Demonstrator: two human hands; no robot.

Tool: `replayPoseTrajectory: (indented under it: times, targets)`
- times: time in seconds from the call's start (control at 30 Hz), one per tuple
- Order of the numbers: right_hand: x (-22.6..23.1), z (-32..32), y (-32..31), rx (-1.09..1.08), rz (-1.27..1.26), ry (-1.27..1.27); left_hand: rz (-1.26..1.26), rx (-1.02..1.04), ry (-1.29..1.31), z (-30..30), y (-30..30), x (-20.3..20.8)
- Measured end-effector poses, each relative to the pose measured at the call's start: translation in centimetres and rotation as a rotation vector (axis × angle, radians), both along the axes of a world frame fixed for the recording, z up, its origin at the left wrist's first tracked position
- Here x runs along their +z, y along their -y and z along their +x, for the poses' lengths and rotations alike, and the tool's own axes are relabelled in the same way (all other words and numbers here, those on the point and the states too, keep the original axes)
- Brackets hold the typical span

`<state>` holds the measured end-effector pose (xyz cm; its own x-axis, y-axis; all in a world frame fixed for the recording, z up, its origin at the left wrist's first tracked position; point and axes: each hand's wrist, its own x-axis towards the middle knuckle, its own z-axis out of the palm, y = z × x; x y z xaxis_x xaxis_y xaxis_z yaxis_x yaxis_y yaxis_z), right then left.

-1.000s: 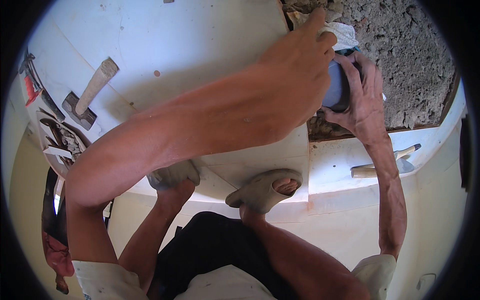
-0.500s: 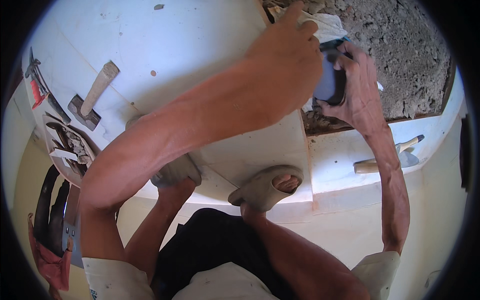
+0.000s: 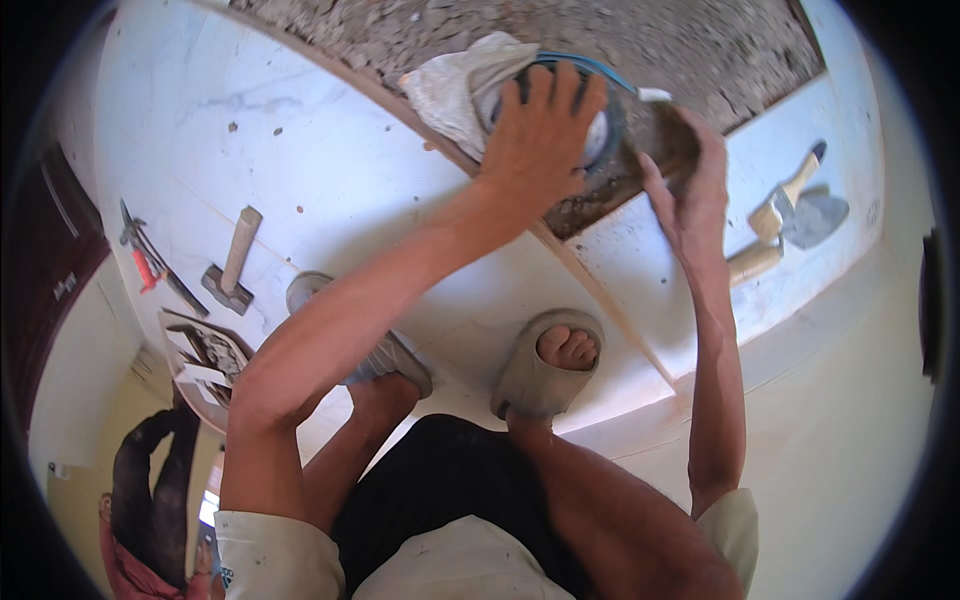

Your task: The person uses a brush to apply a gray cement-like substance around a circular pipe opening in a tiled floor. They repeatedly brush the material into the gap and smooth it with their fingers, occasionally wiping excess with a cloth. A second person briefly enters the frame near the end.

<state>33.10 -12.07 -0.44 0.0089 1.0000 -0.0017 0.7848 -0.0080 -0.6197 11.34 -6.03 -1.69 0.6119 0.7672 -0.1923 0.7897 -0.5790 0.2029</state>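
Observation:
My left hand (image 3: 540, 135) lies over a round thing (image 3: 598, 140) with a dark rim and a greyish face. Its fingers are spread across the top, and they hide most of it, so its kind does not show. To its right is my right hand (image 3: 698, 190), thumb and fingers apart and curved. A blurred brown patch shows between them; nothing held can be made out there. A blue cord (image 3: 585, 62) curves behind the round thing, with a small white piece (image 3: 654, 95) by its end. A pale crumpled cloth (image 3: 455, 95) touches the round thing's left side.
Rough grey rubble (image 3: 420, 35) fills the bed beyond. On the white tiles lie a hammer (image 3: 236, 262), a red-handled tool (image 3: 150, 268), a brush (image 3: 785, 200) and a trowel (image 3: 818, 218). A box of tools (image 3: 210, 360) stands left, near another person (image 3: 155, 500).
The view has shifted toward the rubble. Both hands were together on a dark, bluish-faced thing; now they are apart, the left spread over the round thing and the right beside it.

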Motion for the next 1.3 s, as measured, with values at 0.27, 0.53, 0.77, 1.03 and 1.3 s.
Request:
replayPoseTrajectory:
  times: [0.27, 0.53, 0.77, 1.03, 1.3]
  targets:
    - [-1.6, 0.6, 0.8, -0.059, 0.223, -0.039, -0.210, -0.156, -0.118, 0.5, -3.0, 1.6]
    - [-2.5, 1.0, 1.3, 0.015, 0.305, 0.056, -0.249, -0.106, 0.057, 0.2, -2.6, 0.9]
    - [-2.8, -0.9, -1.1, 0.030, 0.113, 0.197, -0.263, -0.096, 0.079, 0.5, -3.6, 0.6]
    - [-2.5, -1.5, -2.8, 0.081, -0.207, 0.338, -0.259, -0.086, 0.044, -0.2, -2.8, 0.5]
    - [-3.3, -1.1, -2.1, 0.062, -0.100, 0.353, -0.212, -0.152, 0.062, -0.5, -2.6, 0.3]
